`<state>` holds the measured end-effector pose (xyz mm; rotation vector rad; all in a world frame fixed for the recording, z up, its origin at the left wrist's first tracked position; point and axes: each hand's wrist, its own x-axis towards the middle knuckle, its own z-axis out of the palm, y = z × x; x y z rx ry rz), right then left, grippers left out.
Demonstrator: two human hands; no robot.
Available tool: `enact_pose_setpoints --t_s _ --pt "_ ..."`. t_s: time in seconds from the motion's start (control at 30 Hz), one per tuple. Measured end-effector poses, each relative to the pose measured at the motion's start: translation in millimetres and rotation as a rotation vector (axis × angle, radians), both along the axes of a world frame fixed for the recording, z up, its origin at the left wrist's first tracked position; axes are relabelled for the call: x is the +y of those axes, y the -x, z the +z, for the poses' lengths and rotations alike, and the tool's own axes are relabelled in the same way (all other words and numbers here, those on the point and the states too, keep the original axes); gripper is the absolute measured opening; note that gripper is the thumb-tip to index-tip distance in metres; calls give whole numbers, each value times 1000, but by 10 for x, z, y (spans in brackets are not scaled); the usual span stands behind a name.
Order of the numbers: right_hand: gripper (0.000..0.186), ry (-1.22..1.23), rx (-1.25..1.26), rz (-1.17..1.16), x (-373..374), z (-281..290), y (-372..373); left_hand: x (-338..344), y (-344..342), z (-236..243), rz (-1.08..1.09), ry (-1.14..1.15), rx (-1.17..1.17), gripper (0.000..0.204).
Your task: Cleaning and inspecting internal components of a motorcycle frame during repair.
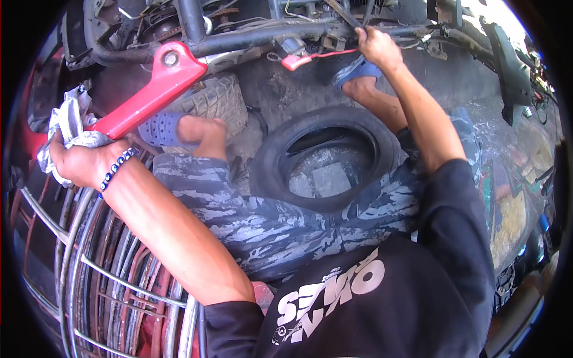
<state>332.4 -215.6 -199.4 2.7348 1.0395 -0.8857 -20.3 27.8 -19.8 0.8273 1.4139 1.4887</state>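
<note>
My left hand (86, 161) is closed round a crumpled whitish rag (67, 122), held against the lower end of a red metal arm (140, 98). A round bolt or bushing shows in the upper end of that arm. At the top, my right hand (382, 49) is closed on the end of a thin dark metal bar (343, 13), beside a dark tubular metal frame (262, 40). Its fingertips are partly hidden. Below the frame, left of my right hand, hangs a red connector (296, 62) with a red wire.
A black tyre (265, 158) lies on the floor between my legs. Another worn, dusty tyre (218, 101) is near my left foot. Curved metal racks (107, 262) stand at the lower left. A dark bent plate (507, 77) and cables hang at the upper right.
</note>
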Motion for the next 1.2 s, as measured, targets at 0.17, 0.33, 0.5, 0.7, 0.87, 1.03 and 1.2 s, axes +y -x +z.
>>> enact_pose_setpoints --t_s 0.17,0.33,0.5,0.7,0.87,1.03,1.2 --pt "46 -12 2 2 -10 -22 24 19 31 -13 -6 -4 99 33" --pt "44 -69 17 15 33 83 315 65 157 -2 -73 -7 45 35" --pt "48 -17 48 -13 112 121 275 51 91 -41 -25 -16 83 35" --pt "50 -8 47 -126 142 42 179 -4 20 1 5 3 17 31" --pt "50 -27 98 -93 34 30 173 9 54 -8 -23 -29 25 32" --pt "49 -19 43 -90 78 75 296 -6 50 33 -37 -14 -2 33" --pt "49 12 -2 -165 5 11 168 19 57 13 -8 -8 -16 33"
